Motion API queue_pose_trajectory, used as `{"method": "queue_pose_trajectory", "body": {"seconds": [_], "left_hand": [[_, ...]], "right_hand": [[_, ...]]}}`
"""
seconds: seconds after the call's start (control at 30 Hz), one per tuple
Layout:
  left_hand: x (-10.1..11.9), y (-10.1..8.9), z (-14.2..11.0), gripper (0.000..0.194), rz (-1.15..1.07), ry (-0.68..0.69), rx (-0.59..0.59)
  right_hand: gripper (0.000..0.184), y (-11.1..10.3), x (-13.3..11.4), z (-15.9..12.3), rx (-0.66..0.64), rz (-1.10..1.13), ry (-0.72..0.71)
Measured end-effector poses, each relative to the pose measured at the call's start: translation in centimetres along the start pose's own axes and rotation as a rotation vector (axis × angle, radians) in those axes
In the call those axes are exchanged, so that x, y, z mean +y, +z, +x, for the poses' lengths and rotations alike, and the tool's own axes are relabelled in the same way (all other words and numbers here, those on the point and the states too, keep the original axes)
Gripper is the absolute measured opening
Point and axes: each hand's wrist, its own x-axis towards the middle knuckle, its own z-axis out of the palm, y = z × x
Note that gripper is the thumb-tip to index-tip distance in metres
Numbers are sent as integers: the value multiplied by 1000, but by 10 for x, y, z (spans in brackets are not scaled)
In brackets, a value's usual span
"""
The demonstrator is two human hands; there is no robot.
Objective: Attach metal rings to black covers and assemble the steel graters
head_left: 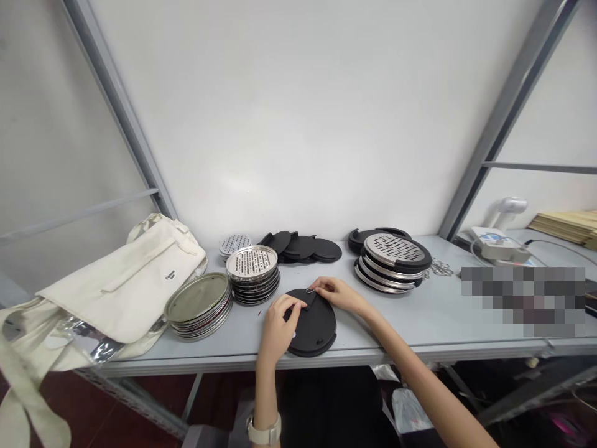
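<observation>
A black round plate [314, 330] lies on the grey bench near its front edge. On its upper part is a small black strap [310, 301] with a small metal loop [309, 290] at its far end. My left hand [280, 320] comes over the plate's left side, thumb and fingertips drawn together at the strap. From the right, my right hand [339, 294] reaches the plate's far edge, its fingertips closed at the metal loop. A round knob or hole shows near the plate's front; I cannot tell which.
Left of the plate stand stacks of perforated metal grater discs [252, 261] and olive-green round plates [199, 298]. Behind lie black round holders [300, 247]. At right are stacked discs in black holders [394, 249], metal loops [441, 267] and a white device [501, 246]. A cream bag [135, 274] covers the left end.
</observation>
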Motion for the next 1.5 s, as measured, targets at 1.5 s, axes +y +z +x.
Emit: {"method": "queue_pose_trajectory", "body": {"seconds": [1.5], "left_hand": [[3, -2, -1, 27, 13, 8, 8]], "right_hand": [[21, 5, -15, -4, 60, -203, -33]]}}
